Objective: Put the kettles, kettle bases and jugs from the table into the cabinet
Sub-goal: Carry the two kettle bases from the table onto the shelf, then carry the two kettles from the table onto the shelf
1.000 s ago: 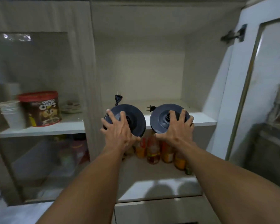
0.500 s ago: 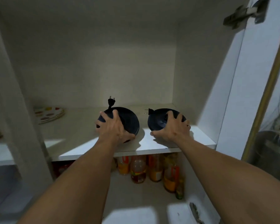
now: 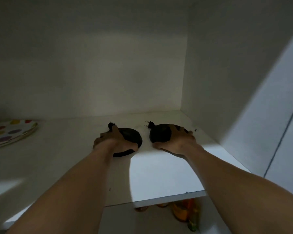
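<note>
- Resting flat on the cabinet shelf, two black kettle bases sit side by side, well back from the front edge, a narrow gap between them.
- The left hand lies over the left kettle base, fingers spread across its top and thumb at the near rim; it grasps the disc rather than hovering above it.
- The right hand clasps the right kettle base in the same way, fingers curled over the far side.
- Each base has a plug pointing toward the back wall: the right plug shows its two pins clearly, the left plug is dark and half hidden by a fingertip.
- A spotted plate lies at the far left of the shelf, well apart from both bases.
- Risk, as I judge it: pushing further could jam a plug against the back wall, or knock the bases together.
- Letting go carelessly could drag a base forward, toward the bottles on the lower shelf.
</note>
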`<state>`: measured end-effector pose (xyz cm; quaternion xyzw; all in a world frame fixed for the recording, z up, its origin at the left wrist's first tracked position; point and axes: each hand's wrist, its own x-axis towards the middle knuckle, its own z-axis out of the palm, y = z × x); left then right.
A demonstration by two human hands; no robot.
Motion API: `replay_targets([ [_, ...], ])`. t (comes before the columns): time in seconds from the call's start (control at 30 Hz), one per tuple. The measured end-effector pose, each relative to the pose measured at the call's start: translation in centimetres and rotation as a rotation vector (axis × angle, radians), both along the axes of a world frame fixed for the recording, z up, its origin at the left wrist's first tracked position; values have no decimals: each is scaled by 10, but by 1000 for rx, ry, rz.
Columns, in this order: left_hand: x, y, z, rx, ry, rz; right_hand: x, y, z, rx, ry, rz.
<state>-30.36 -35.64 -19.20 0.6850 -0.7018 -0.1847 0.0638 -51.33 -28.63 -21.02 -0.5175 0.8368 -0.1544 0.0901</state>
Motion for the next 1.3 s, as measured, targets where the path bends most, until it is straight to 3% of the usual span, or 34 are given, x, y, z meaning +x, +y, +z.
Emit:
replay_targets([
  [0.33,1,-26,-2,-23,-8,-117,-4,-16,3,15,7,12],
  [0.5,1,-19,-3,-19,12,-77,2,-12,2,26,40,2],
  [0.67,4,8,5,-156,57,-62,12,-1,5,-50,122,54],
  [1.0,66,125,21,-527,-15,94,91,45,30,-246,262,382],
  [1.3,213,294,18,-598,-230,434,257,149,29,-291,109,766],
])
